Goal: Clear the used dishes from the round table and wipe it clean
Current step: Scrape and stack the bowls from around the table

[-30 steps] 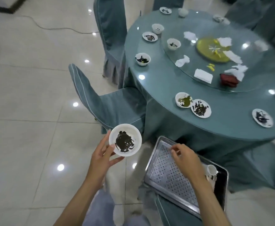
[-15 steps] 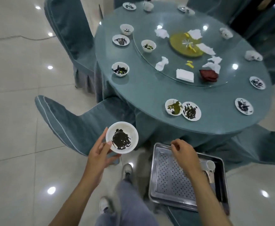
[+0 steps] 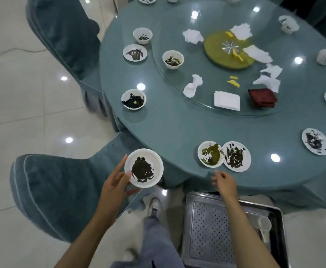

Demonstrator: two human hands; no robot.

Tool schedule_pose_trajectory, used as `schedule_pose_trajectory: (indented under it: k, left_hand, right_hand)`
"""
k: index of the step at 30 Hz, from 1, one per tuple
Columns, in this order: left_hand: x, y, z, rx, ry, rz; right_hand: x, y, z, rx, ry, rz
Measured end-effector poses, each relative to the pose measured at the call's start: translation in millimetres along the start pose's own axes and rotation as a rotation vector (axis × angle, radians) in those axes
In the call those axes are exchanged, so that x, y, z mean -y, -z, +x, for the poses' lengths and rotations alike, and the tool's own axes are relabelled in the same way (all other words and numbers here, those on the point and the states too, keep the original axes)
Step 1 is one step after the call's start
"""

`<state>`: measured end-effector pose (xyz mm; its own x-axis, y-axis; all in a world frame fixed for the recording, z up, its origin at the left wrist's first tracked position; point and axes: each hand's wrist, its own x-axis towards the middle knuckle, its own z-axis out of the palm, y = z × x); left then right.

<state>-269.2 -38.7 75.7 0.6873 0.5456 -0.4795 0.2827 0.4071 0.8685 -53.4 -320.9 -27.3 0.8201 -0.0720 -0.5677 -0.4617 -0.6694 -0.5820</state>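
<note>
Clearing looks barely started: left hand [image 3: 115, 185] grips one soiled white bowl [image 3: 143, 168], right hand [image 3: 225, 183] loose, empty; round teal table [image 3: 177, 124] full of dirty dishes [image 3: 235, 156], unwiped.

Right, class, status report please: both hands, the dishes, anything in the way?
Left hand grip on dirty bowl, off the table. Right hand open, empty, just short of the green-smeared bowl. Nothing between them; tray below.

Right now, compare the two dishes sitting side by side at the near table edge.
The left dish is smeared olive-green; the right dish is smeared black. The left dish looks smaller and deeper, the right dish wider and flatter. Both are white, dirty, touching, and on the round table.
</note>
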Motion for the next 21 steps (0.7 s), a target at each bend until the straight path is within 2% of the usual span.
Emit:
schedule_pose_trajectory:
  k: [5,12,15,21]
  left_hand:
    - [-10,-18,35,0.015,0.022,0.046]
    - [-9,-21,58,0.011,0.044,0.067]
    - [-8,-15,60,0.018,0.045,0.071]
    - [-14,13,46,0.042,0.018,0.076]
  right_hand:
    - [13,-10,35,-0.025,-0.122,0.168]
    - [41,-13,27,-0.072,-0.021,0.251]
    - [60,-16,3,0.039,0.039,0.357]
    - [105,-39,-65,0.365,0.211,0.418]
